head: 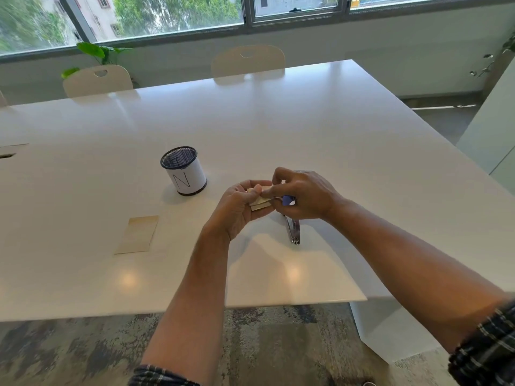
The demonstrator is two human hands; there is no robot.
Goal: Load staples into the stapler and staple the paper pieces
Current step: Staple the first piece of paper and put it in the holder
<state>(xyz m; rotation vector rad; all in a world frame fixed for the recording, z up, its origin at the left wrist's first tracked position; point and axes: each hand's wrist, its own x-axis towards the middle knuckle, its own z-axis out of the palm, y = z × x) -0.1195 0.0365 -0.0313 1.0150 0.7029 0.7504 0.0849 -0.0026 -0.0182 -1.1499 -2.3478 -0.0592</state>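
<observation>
So both hands are meeting over the middle of the white table, a bit toward the near edge. The left hand is gripping a small tan box, fingers curled round it from below with the thumb lying on top. The right hand is pinching at the right end of that same box, thumb and forefinger closed on it, the other fingers curled in. Something small and blue is peeking out under the right palm, can't tell what exactly.

The stapler is lying on the table right underneath the right hand, its shiny metal end pointing toward the near edge; the rest is hidden by the hand.

A tan piece of paper is lying flat toward the near left part of the table, well apart from the hands. A mesh pen cup with a white label marked N is standing upright just left of the hands, further back.
</observation>
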